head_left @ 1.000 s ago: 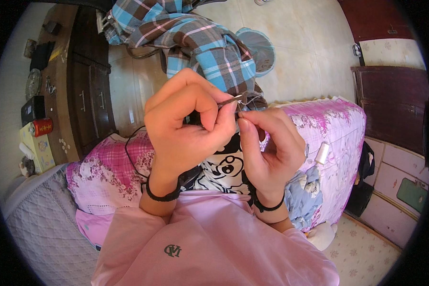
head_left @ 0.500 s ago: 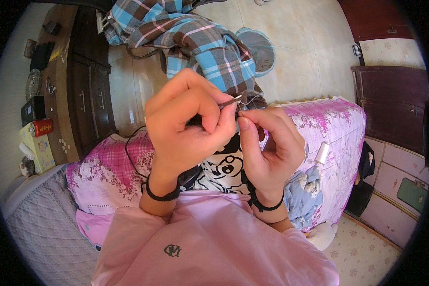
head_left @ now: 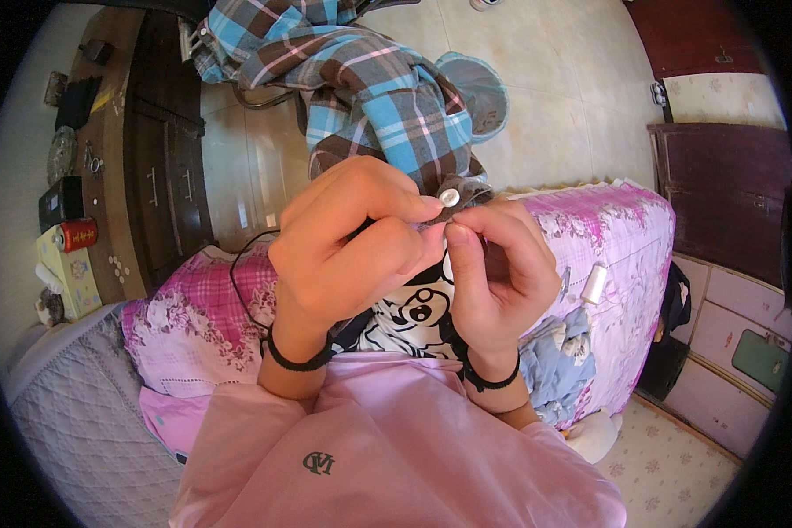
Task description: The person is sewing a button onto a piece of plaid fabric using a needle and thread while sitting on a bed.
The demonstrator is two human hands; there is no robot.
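Observation:
A blue, brown and grey plaid shirt (head_left: pixel 387 92) stretches from the far side towards my hands. My left hand (head_left: pixel 348 242) is closed, pinching a dark edge of this cloth between thumb and forefinger. A round white button (head_left: pixel 450 198) lies on that edge, just beyond the left fingertips. Close beside it, my right hand (head_left: pixel 502 277) is closed with thumb and forefinger pressed together at the cloth's near side. Whatever sits in the right pinch is too small to make out. Both wrists carry dark bands.
A white thread spool (head_left: pixel 595 284) lies on the pink floral bedcover (head_left: pixel 634 238) at the right, near crumpled blue-grey cloth (head_left: pixel 559 365). Beyond the bed stands a light-blue bin (head_left: pixel 480 92). A dark wooden cabinet (head_left: pixel 163 150) with small items on top is at the left.
The cloth edge has turned so the button's face now shows. My left hand has lowered slightly, and the right fingertips have moved a little down against the cloth. The loose thread loop is less visible.

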